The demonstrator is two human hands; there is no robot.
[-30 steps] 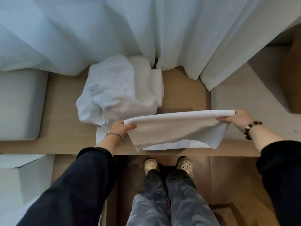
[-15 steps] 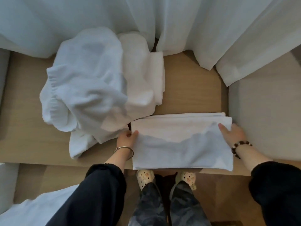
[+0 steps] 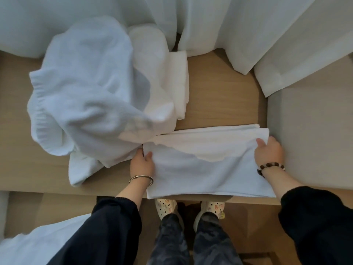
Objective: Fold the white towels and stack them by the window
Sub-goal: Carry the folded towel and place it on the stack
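- Head view: the folded towel (image 3: 200, 169) lay flat on the wooden bench (image 3: 219, 92), its near hem level with the bench's near edge. A second earlier it had hung in the air between both hands, clear of the surface.
- The left grip (image 3: 142, 165) held the towel's left edge, thumb on top and fingers tucked at the side. It had ridden down with the cloth and had not let go.
- The right grip (image 3: 268, 153) clasped the right edge the same way, thumb over the top layer and fingers curled round the side.
- A wavy hem ran across the middle of the towel, so the upper layer covered only its far half. By my reading, another fold was still due.
- The heap of loose towels (image 3: 82, 92) sat to the left, its near right corner touching the folded towel's far left corner.
- The finished stack (image 3: 179, 83) stood further off against the curtain (image 3: 229, 25), with bare bench between it and the towel in hand.
- A grey cushion (image 3: 309, 131) lay just beside the towel on the right.
- The window itself was hidden behind the curtain. The towel had reached the bench but not yet the stack, and the heap suggested several more remained.
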